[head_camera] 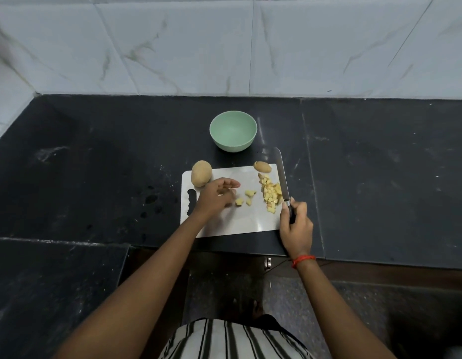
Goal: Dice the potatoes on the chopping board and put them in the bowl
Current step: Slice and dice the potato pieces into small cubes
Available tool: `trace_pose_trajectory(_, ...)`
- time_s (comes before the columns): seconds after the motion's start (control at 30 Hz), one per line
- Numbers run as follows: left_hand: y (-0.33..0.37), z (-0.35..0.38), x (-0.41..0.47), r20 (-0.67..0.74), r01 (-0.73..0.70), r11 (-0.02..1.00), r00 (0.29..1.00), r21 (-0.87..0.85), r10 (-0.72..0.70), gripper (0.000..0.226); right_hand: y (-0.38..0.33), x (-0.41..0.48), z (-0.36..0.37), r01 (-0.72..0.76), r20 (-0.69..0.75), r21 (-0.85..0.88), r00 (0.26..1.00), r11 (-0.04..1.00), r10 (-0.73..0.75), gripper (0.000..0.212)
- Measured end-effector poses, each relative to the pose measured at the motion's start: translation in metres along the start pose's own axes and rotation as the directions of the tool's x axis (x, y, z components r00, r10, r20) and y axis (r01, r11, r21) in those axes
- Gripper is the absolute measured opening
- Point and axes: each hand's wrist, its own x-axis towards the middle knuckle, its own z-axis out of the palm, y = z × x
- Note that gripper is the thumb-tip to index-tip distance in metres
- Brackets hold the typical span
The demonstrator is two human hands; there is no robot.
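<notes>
Nearest to me, at the bottom of the head view, I see a striped shirt [232, 340], with both bare arms reaching forward over the dark worktop [380, 177]. The right wrist carries a red thread [303, 260]. Just past it, the right hand [297, 226] sits at the near right corner of the chopping board [237, 221], its fingers [301, 208] wrapped around the dark handle of the knife [283, 177]. The blade runs away from me along the board's right edge, and its tip passes beyond the far edge.

The left hand [215, 196] hovers over the left half of the board. Its fingers [231, 183] are loosely bent and blurred, so I cannot tell whether they grasp anything. Just beside them lie a few loose potato pieces [246, 196]. Further right, a pile of diced potato [271, 194] rests against the left side of the blade.

At the far left corner of the board a whole potato [201, 173] lies in its skin. At the far right edge, by the blade, sits a potato end piece [262, 166].

Beyond the board, near its far edge, the pale green bowl [233, 134] stands upright on the worktop; I see no potato inside it. A marbled tile wall [224, 47] rises behind.
</notes>
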Motion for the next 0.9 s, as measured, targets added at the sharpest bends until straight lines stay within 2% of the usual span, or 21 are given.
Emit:
trace_pose_trajectory(0.1,0.008,-0.007,0.000,-0.050,-0.031,0.999,0.998,-0.022,0.030,0.029,-0.001,0.001,0.000,-0.001,-0.014,-0.008,1.000,1.000,0.001,0.011)
trace_pose_trajectory(0.23,0.012,-0.007,-0.002,0.014,-0.084,0.996,0.996,0.028,0.084,0.040,-0.003,0.000,0.000,-0.025,-0.036,0.000,0.999,1.000,0.025,0.012)
trace_pose_trajectory(0.3,0.011,-0.002,-0.002,0.018,-0.116,0.988,0.993,0.104,0.114,0.046,-0.003,0.000,0.000,-0.027,-0.042,-0.006,0.999,1.000,0.027,0.012)
trace_pose_trajectory(0.4,0.006,0.008,0.002,-0.095,-0.166,0.947,0.975,0.275,0.198,0.049,-0.003,0.000,0.000,-0.026,-0.042,-0.014,0.999,1.000,0.026,0.011)
trace_pose_trajectory(0.47,0.003,0.007,0.005,-0.138,-0.097,0.938,0.979,0.334,0.151,0.048,-0.002,0.000,0.000,-0.032,-0.040,-0.020,0.999,0.999,0.031,0.011)
trace_pose_trajectory(0.57,-0.005,-0.002,0.006,-0.011,-0.003,0.911,1.000,0.412,0.008,0.064,-0.002,0.001,0.000,-0.051,-0.045,-0.026,0.998,0.998,0.050,0.011)
trace_pose_trajectory(0.67,-0.005,0.003,0.006,0.107,-0.020,0.848,0.993,0.530,-0.044,0.077,-0.003,0.001,0.000,-0.059,-0.054,-0.024,0.997,0.998,0.057,0.012)
trace_pose_trajectory(0.73,-0.002,0.015,0.010,0.114,-0.051,0.821,0.993,0.568,-0.017,0.074,-0.003,0.002,0.000,-0.074,-0.053,-0.031,0.996,0.997,0.073,0.014)
trace_pose_trajectory(0.9,0.006,0.048,0.018,0.091,-0.085,0.833,0.995,0.547,0.042,0.057,-0.004,0.004,-0.001,-0.121,-0.043,-0.044,0.992,0.992,0.120,0.015)
